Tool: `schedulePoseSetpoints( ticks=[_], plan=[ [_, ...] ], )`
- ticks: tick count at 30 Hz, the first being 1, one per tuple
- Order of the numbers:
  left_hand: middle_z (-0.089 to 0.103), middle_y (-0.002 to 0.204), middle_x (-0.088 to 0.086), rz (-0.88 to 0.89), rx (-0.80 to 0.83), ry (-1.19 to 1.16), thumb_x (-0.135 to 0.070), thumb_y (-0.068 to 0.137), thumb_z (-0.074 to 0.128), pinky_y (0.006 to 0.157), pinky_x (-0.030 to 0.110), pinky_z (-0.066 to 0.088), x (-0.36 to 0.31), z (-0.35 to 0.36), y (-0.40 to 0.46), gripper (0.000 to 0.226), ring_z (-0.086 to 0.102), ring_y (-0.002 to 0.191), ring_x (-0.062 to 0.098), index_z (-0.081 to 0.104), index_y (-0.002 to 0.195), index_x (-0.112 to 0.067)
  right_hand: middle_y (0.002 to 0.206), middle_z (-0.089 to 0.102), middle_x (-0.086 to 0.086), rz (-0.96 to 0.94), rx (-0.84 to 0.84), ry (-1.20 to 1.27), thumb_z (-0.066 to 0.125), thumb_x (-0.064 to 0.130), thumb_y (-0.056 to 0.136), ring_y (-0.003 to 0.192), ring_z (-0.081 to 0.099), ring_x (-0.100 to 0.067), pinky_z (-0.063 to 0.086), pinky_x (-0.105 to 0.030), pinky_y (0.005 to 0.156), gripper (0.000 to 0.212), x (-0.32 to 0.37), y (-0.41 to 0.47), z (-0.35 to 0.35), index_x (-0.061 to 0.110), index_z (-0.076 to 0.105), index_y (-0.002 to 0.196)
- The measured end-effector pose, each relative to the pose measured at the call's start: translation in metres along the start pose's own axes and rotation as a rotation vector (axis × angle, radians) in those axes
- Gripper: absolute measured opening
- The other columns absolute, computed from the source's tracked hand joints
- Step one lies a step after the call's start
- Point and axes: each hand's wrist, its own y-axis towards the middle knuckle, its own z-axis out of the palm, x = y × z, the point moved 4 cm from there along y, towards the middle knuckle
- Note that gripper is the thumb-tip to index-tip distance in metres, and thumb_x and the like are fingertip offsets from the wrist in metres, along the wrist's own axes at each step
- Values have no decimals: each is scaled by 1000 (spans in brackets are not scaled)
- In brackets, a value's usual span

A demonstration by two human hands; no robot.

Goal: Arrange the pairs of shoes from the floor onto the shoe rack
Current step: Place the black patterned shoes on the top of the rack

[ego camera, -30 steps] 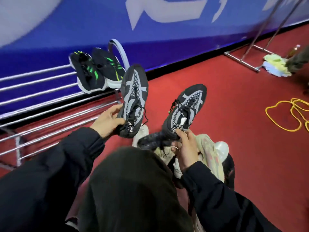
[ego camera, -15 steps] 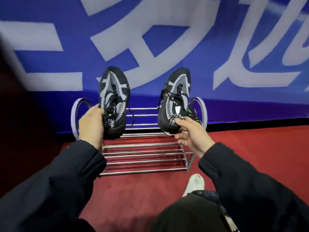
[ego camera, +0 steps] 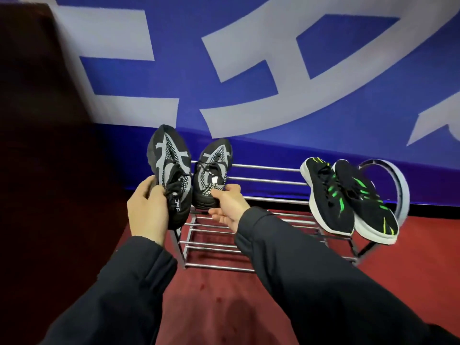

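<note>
A: Big blue banner (ego camera: 249,83) with pale lettering filled the back wall, and red carpet (ego camera: 224,307) ran right up to it.

B: And against that banner stood the chrome shoe rack (ego camera: 261,181), rails running left to right, a rounded end loop on its right side.

A: Already parked on the top rails, far right: the black pair with green stripes (ego camera: 348,197), white soles, side by side and touching, heels hanging over the front rail.

B: Over at the rack's left end, the action. Both dark sleeves were out. The left hand (ego camera: 146,212) had its grip wrapped firmly round the heel of the left grey-and-black sneaker (ego camera: 169,168), toe pointing up and away, held above the rack's left edge.

A: Was that one resting on anything?

B: Couldn't tell; the hand covered the heel.

A: The right hand (ego camera: 229,206)?

B: Its grip was pinched, thumb and fingers, on the heel collar of the right grey-and-black sneaker (ego camera: 211,175), which sat low over the top rails, just beside its partner.
</note>
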Motion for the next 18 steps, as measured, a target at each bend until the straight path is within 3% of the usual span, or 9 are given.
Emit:
schedulePoseSetpoints(
  ticks=[4,8,11,13,15,18],
  plan=[
    [74,115,1,14,-8,24,-13,83,47,101,43,54,5,-2,15,45,69,108,18,71,121,-20,90,53,-5,-34,8,-47,49,22,100,58,50,-15,44,-30,53,41,-6,24,16,16,36,139],
    [73,104,-12,46,15,74,-8,87,48,94,37,54,7,-1,20,39,69,99,11,70,110,-31,121,59,-9,-86,66,-54,52,26,101,59,55,-14,58,-36,68,39,-12,33,26,17,43,138],
    [73,100,-13,41,33,61,-4,91,47,87,31,54,9,5,16,39,69,93,7,70,106,-32,135,60,-10,-21,146,-25,52,30,101,71,66,-19,59,-31,66,39,-12,30,21,15,50,137],
    [73,95,-13,16,46,29,-2,92,46,79,25,53,11,11,11,40,68,86,5,72,100,-31,126,61,-3,30,155,-4,46,38,103,77,66,-22,57,-33,69,35,-2,21,8,17,53,130],
    [74,86,-7,-31,74,-11,0,90,45,68,21,51,16,20,8,39,67,76,7,74,92,-27,112,65,-6,7,139,-2,38,50,103,67,62,-20,52,-31,60,45,8,11,-11,16,55,129],
    [77,96,2,-80,128,-34,-2,87,46,69,24,51,26,40,7,38,67,80,13,75,108,-17,100,71,-10,-62,199,-35,38,66,96,52,57,-17,42,-25,46,58,17,-5,-28,20,60,124]
  ],
)
